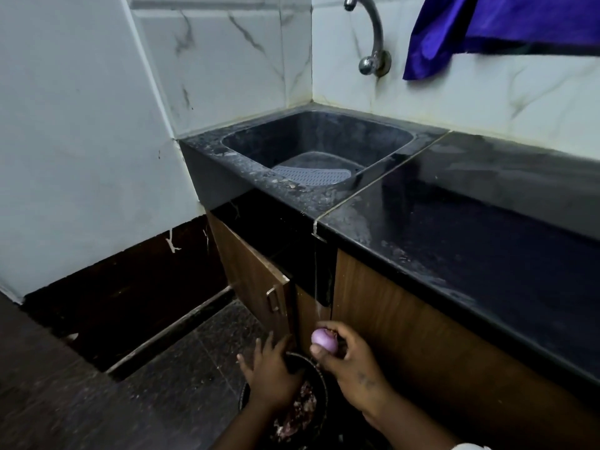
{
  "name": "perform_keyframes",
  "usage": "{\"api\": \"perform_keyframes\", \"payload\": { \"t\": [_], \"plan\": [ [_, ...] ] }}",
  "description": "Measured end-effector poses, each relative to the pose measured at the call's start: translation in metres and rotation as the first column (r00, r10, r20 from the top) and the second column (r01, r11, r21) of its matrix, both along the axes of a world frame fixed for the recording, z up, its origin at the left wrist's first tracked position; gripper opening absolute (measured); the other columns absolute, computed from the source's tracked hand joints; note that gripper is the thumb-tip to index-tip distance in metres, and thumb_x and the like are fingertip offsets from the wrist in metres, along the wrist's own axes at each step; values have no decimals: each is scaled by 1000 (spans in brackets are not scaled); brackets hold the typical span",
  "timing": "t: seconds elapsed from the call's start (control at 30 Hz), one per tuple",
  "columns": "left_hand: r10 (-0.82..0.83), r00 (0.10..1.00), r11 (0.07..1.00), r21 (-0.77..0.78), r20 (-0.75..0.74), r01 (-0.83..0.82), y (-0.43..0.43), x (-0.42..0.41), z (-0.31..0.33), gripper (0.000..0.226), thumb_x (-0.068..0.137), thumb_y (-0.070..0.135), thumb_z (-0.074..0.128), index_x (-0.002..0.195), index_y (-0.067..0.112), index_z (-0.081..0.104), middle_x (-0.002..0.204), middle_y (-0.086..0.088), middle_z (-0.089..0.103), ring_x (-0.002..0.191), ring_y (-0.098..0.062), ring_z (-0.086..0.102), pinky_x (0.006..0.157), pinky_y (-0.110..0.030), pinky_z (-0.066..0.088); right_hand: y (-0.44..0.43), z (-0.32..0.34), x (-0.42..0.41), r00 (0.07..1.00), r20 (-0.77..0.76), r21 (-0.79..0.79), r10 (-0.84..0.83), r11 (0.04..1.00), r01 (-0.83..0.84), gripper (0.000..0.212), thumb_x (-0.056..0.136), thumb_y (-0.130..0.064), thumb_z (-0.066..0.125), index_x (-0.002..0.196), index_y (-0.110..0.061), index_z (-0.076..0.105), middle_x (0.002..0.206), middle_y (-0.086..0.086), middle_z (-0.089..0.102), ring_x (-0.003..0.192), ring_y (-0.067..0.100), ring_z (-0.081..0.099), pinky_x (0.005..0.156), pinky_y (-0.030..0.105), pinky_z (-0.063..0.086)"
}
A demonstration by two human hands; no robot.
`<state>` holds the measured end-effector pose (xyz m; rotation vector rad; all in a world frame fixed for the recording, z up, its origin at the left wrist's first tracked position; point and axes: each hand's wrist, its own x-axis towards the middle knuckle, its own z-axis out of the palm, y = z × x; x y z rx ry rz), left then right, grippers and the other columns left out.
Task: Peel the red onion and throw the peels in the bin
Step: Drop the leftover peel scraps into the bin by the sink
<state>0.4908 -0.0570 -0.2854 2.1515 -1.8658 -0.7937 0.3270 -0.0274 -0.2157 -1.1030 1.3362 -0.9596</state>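
Note:
A small peeled red onion (323, 340), pale purple and smooth, sits in the fingertips of my right hand (352, 373) low in the view, in front of the cabinet. Just below it stands a dark round bin (319, 381) on the floor, with reddish-purple onion peels (300, 409) lying inside. My left hand (271, 375) hovers over the bin's left rim, fingers spread and pointing up, holding nothing I can see. My left forearm hides part of the bin.
A black stone counter (470, 222) runs to the right above wooden cabinet doors (406, 336). One door (256, 277) under the dark sink (311, 147) stands ajar beside my left hand. A tap (373, 43) and a blue cloth (487, 27) hang on the tiled wall. Dark floor tiles (162, 368) lie at left.

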Motion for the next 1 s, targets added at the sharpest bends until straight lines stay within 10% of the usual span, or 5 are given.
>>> {"api": "perform_keyframes", "payload": {
  "t": [0.07, 0.17, 0.33, 0.77, 1.0],
  "plan": [
    [33, 987, 980, -189, -159, -63, 12, -5, 23, 43, 92, 44, 66, 134, 40, 60, 134, 15, 68, 136, -11, 57, 126, -55, 6, 15, 19, -10, 1000, 15, -55, 8, 998, -7, 42, 81, -23, 83, 118, -36, 69, 126, -5, 66, 116, 9, 65, 102, 35, 55],
    [21, 981, 904, -416, -194, -102, 31, -16, 55, 17, 87, 32, 70, 102, 39, 70, 90, 20, 76, 100, -7, 72, 120, -50, 24, 43, 58, -28, 999, 34, -125, 3, 992, 1, 51, 77, -15, 87, 120, -33, 67, 115, -2, 72, 105, 8, 71, 87, 26, 58],
    [-91, 960, 770, -630, -263, -99, 57, -60, 116, 55, 65, 54, 55, 117, 40, 65, 137, 12, 56, 129, -21, 51, 104, -51, 36, 108, 137, -77, 998, 13, -327, -57, 943, 58, 54, 62, -24, 93, 110, -30, 68, 107, 1, 77, 90, 10, 72, 79, 25, 56],
    [-758, 652, 339, -868, -23, 364, 110, -289, 254, 26, 84, 50, 55, 104, 38, 66, 132, 14, 58, 129, -15, 47, 105, -35, 26, 204, 229, -337, 701, -294, -453, -650, 740, 497, 33, 78, -31, 86, 105, -29, 67, 106, -5, 71, 90, 20, 72, 78, 33, 55],
    [-842, 523, 450, -706, -132, 547, 91, -387, 264, 25, 89, 22, 70, 112, 29, 65, 96, 18, 52, 97, -16, 57, 84, -30, 45, 182, 206, -404, 606, -460, -426, -649, 760, 490, 41, 73, -15, 90, 107, -14, 68, 105, 7, 70, 74, 13, 60, 71, 32, 57]
  ]
}}
